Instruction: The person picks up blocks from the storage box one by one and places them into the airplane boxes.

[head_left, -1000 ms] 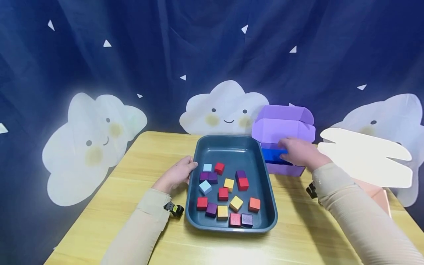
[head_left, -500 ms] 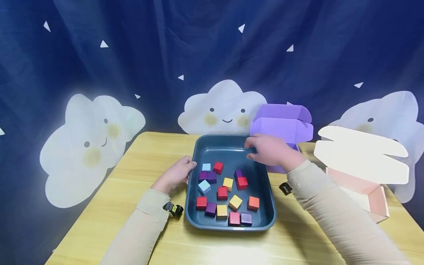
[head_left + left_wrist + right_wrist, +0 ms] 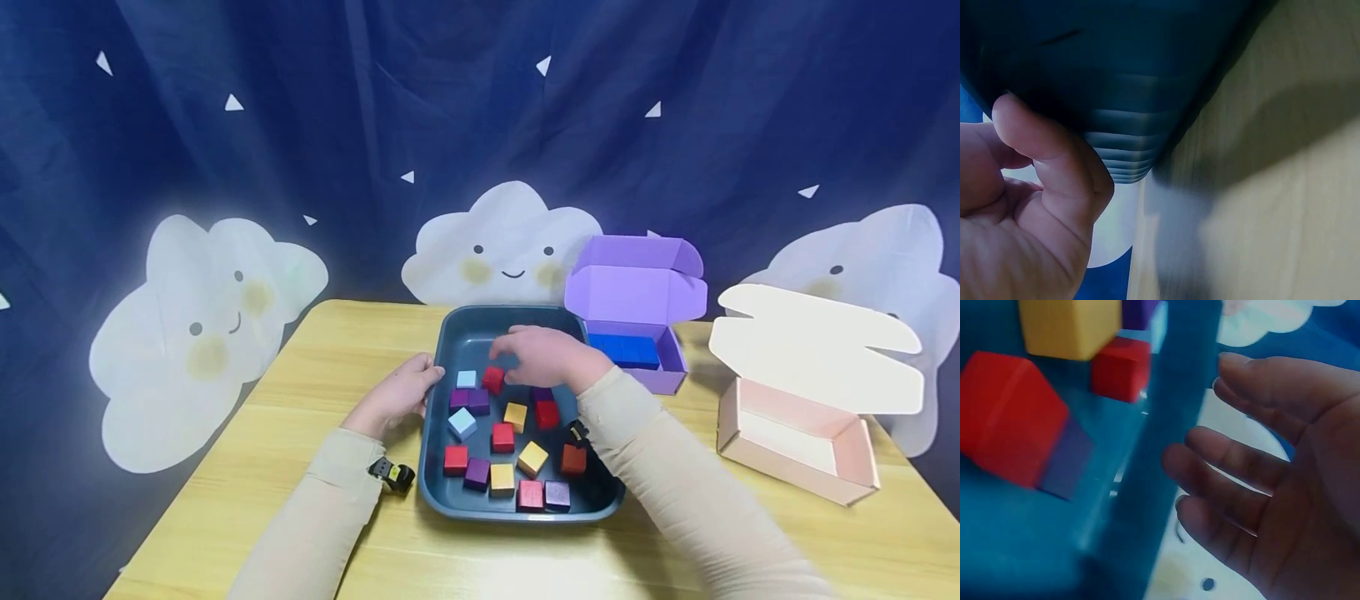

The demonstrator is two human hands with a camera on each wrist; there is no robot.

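Observation:
A dark teal tray (image 3: 517,516) lies on the table with red, yellow, purple, light blue and orange cubes spread in it. My left hand (image 3: 401,388) grips the tray's left rim; in the left wrist view, curled fingers (image 3: 1066,169) meet its outer wall. Over the far part of the tray, my right hand (image 3: 551,355) hovers with parted fingers beside a red cube (image 3: 492,380). Nothing lies between those fingers in the right wrist view, where another red cube (image 3: 1010,419) and a yellow cube (image 3: 1069,328) show large. My right forearm partly covers the tray's right side.
Behind the tray on the right stands an open purple box (image 3: 637,293) holding a row of blue blocks (image 3: 628,351). Farther right is an open pale pink box (image 3: 795,468) with its white lid (image 3: 817,350) raised. A dark blue cloud-print curtain (image 3: 360,125) hangs behind the table (image 3: 277,450).
My right hand has moved left from the purple box to above the tray's cubes, uncovering the blue blocks. My left hand stays on the rim.

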